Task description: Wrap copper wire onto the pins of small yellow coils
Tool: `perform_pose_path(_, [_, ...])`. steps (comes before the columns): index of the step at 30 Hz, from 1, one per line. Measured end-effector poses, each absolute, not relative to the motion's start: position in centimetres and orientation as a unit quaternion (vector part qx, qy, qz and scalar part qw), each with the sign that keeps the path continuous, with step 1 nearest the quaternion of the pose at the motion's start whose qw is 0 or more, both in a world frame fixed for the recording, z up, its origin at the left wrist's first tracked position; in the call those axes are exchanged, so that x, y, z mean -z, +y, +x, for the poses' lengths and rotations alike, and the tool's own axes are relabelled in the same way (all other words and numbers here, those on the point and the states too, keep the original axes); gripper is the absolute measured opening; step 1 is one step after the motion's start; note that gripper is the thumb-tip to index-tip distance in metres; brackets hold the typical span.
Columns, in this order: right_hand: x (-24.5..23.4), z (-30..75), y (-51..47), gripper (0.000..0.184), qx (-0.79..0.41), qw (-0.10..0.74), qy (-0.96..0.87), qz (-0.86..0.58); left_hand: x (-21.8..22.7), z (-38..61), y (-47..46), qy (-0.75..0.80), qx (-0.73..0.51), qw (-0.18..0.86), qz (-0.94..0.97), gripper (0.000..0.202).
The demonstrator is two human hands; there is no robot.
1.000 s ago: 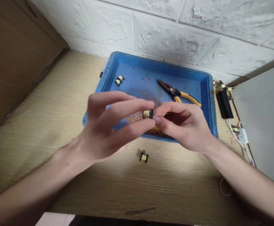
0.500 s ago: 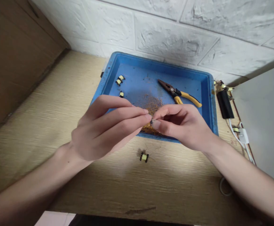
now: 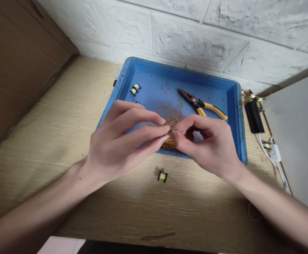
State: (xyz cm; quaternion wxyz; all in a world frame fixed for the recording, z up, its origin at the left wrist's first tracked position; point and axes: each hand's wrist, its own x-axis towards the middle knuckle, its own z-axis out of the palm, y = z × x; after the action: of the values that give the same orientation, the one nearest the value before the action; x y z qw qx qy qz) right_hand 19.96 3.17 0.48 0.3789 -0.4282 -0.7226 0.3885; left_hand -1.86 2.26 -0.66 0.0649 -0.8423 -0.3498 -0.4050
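My left hand (image 3: 124,141) and my right hand (image 3: 206,143) meet fingertip to fingertip over the near part of a blue tray (image 3: 230,102). The left fingers pinch a small transformer, almost wholly covered by them now; half a second ago its dark, pinned edge showed. Closed thumb to forefinger, the right hand pinches at that same spot, but what lies between its tips is too small to make out. Beneath the hands is a heap of fine copper-coloured wire scraps (image 3: 173,118). Nearer me, another small transformer (image 3: 162,176) with yellow tape and black pin rows lies on the table.
Long-nose pliers (image 3: 196,102) with yellow-black handles lie in the tray, and two taped transformers (image 3: 135,89) sit at its far left. Right of the tray are a black cylinder (image 3: 254,116) with a white cable and more transformers. A white brick wall (image 3: 196,42) stands behind.
Both hands have shifted slightly, the left fingers spreading more and the right hand turning a little. The dark edge of the held transformer has gone out of sight between the fingertips.
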Motion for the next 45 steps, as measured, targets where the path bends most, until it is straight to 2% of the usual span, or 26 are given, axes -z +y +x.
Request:
perform_pose_path(4, [-0.4, 20.1, 3.3, 0.015, -0.369, 0.381, -0.748, -0.397, 0.1, -1.4, 1.9, -0.413, 0.414, -0.041, -0.810, 0.013])
perform_pose_path(10, [-0.2, 20.3, 3.8, 0.012, -0.470, 0.384, -0.710, -0.356, -0.3, -0.6, 1.2, -0.489, 0.435, -0.248, -0.714, 0.013])
perform_pose_path(15, [-0.4, 20.4, 3.8, 0.010, -0.546, 0.378, -0.660, -0.351, -0.5, -0.6, 1.3, -0.513, 0.423, -0.351, -0.659, 0.007])
perform_pose_path(29, [-0.5, 20.3, 3.8, 0.014, -0.616, 0.382, -0.600, -0.338, -1.1, -1.0, 1.6, -0.496, 0.408, -0.410, -0.648, 0.004])
perform_pose_path(45, [-0.2, 20.4, 3.0, 0.011, -0.515, 0.393, -0.675, -0.354, -0.6, -1.2, 1.5, -0.494, 0.407, -0.416, -0.646, 0.007])
